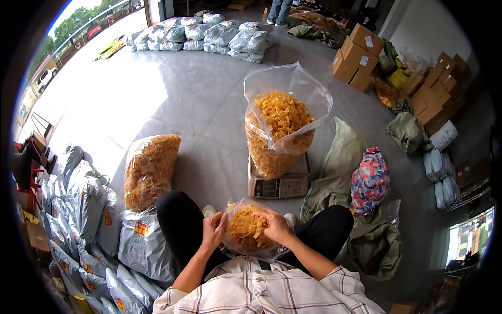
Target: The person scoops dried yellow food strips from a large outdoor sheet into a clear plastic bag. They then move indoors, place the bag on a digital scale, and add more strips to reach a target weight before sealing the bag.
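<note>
Between my knees rests a small clear bag (232,240) of golden-yellow dried pieces (246,235). My left hand (213,225) is closed on its left rim. My right hand (274,226) is at the bag's right side, fingers curled down among the pieces; what they grip is hidden. Just beyond, a large open clear bag (277,131) full of similar pieces stands on a silver scale (282,186). Another filled clear bag (149,172) leans at the left, on grey parcels.
Grey parcels (89,204) crowd my left, more (193,36) line the back. At right lie green sacks (329,178), a patterned bundle (368,178) and stacked cartons (358,57). A person's legs (277,13) show at the back, a bright opening (52,63) at upper left.
</note>
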The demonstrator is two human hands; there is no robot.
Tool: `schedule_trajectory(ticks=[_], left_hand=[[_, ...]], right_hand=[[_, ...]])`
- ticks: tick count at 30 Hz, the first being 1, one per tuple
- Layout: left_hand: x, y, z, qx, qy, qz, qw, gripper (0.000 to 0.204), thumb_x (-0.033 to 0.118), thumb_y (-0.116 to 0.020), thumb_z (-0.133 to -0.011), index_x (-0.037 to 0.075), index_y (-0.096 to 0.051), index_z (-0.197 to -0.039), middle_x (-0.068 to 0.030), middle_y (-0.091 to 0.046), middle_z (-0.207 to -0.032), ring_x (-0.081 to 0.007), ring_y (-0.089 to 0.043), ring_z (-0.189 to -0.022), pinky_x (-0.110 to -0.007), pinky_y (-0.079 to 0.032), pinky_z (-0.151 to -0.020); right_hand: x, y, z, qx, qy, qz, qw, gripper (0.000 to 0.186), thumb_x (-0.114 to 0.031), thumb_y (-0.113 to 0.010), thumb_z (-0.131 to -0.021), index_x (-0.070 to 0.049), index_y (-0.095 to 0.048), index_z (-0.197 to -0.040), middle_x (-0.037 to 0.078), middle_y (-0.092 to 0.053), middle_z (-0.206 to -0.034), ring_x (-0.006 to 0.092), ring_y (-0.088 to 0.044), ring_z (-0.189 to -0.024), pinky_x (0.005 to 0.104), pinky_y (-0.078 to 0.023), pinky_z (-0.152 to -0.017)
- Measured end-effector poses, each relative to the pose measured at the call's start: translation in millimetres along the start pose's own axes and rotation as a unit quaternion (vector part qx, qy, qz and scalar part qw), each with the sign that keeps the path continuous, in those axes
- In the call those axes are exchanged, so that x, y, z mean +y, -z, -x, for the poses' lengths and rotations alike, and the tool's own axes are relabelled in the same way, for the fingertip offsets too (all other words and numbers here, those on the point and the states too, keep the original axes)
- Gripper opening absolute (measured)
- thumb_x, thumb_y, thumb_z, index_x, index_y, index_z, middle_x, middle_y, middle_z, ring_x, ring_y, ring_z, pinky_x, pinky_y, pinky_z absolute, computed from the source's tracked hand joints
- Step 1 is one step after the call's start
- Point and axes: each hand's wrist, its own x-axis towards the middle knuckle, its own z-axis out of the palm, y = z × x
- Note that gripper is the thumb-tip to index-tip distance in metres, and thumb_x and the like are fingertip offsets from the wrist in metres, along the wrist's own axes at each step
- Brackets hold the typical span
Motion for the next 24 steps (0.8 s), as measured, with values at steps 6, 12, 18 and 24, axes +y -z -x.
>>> schedule_trajectory(ticks=[6,12,18,24], left_hand=[[4,0,-1,-0.002,-0.002,0.002,1.000,0.040,0.020,-0.052,-0.096,-0.001,-0.049,-0.062,-0.0012,-0.048,-0.050,-0.0052,-0.043,-0.047,-0.023,-0.034,-0.043],[-2,0,-3,0.006,-0.010,-0.038,0.999,0.039,0.020,-0.053,-0.095,-0.002,-0.051,-0.062,-0.0016,-0.049,-0.050,-0.0055,-0.045,-0.046,-0.024,-0.035,-0.043],[6,0,-1,0.007,0.002,-0.028,1.000,0.040,0.020,-0.052,-0.095,0.000,-0.049,-0.061,0.0007,-0.048,-0.053,-0.0040,-0.044,-0.049,-0.023,-0.034,-0.044],[3,-1,-1,0.003,0.008,-0.008,1.000,0.039,0.020,-0.052,-0.095,-0.002,-0.052,-0.063,-0.0019,-0.050,-0.051,-0.0054,-0.047,-0.047,-0.023,-0.036,-0.044]], right_hand=[[-3,11,3,-0.003,-0.004,-0.112,0.994,0.042,0.010,-0.051,-0.062,-0.004,-0.065,-0.100,0.016,-0.064,-0.105,0.0279,-0.062,-0.099,0.0314,-0.047,-0.089],[-40,44,2,-0.001,0.029,-0.378,0.925,0.030,0.011,-0.060,-0.076,0.000,-0.060,-0.103,0.007,-0.064,-0.102,0.0136,-0.058,-0.095,0.0267,-0.045,-0.089],[-72,72,3,-0.043,0.025,-0.434,0.900,0.024,0.002,-0.065,-0.079,0.002,-0.059,-0.103,0.006,-0.063,-0.102,0.0127,-0.057,-0.095,0.0265,-0.046,-0.088],[-108,121,-3,-0.062,0.007,-0.526,0.848,0.028,-0.008,-0.071,-0.080,0.000,-0.060,-0.104,0.004,-0.061,-0.103,0.0105,-0.057,-0.095,0.0252,-0.048,-0.085]])
